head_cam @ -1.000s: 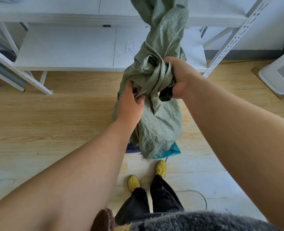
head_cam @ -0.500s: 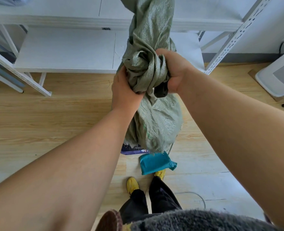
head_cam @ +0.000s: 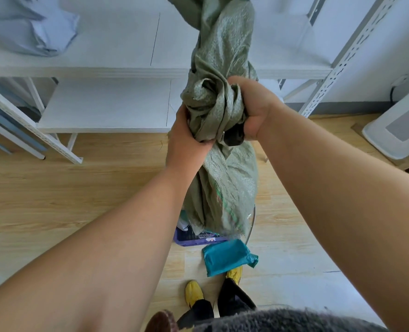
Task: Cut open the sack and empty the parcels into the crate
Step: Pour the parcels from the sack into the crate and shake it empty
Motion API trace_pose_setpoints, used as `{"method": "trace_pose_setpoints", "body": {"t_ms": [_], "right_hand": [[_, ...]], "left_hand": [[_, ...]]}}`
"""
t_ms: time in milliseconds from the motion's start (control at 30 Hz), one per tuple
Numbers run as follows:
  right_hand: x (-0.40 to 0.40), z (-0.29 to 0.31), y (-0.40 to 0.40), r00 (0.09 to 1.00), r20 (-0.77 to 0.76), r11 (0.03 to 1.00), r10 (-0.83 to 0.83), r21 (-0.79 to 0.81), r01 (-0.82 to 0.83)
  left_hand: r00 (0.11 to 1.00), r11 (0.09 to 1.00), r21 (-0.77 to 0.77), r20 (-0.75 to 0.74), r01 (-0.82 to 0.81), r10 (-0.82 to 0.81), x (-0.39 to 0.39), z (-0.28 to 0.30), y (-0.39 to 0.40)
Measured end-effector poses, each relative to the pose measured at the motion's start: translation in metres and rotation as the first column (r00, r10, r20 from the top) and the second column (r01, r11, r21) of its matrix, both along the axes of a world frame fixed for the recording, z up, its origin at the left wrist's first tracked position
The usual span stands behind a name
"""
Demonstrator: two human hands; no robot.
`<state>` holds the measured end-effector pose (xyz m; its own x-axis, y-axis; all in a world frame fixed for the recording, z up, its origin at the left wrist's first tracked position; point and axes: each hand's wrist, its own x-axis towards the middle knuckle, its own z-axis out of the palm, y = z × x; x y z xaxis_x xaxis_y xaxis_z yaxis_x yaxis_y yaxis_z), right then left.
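Head view, wood floor (head_cam: pixel 54 200), white shelving (head_cam: pixel 107 104), white wall (head_cam: pixel 357 75)

The way down to the crate (head_cam: pixel 198 238) is blocked by the sack (head_cam: pixel 222 178) hung over it. Behind the crate, passage is closed by the shelves (head_cam: pixel 107 104). A teal parcel (head_cam: pixel 227 257) lies on the floor just before the crate. Bare floor (head_cam: pixel 54 200) is left open to its left and right.

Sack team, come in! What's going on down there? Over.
Left hand and right hand both grip the bunched green sack, held above the purple crate. One teal parcel lies on the floor beside the crate. Nothing blocking.
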<state>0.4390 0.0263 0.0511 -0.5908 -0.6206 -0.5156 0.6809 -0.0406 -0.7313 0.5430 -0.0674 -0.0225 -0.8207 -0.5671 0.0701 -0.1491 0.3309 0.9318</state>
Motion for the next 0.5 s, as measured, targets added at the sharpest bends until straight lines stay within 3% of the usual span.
{"method": "trace_pose_setpoints", "body": {"t_ms": [267, 500], "right_hand": [[-0.002, 0.030, 0.002, 0.996, -0.087, 0.999, 0.004, 0.046, 0.000], [-0.005, 0.056, -0.002, 0.990, -0.138, 0.999, -0.043, -0.004, 0.043]], "left_hand": [[0.999, 0.999, -0.033, -0.011, 0.032, -0.032, -0.004, 0.024, 0.002], [0.997, 0.998, -0.059, -0.081, 0.002, -0.007, -0.011, 0.046, -0.001]]}}
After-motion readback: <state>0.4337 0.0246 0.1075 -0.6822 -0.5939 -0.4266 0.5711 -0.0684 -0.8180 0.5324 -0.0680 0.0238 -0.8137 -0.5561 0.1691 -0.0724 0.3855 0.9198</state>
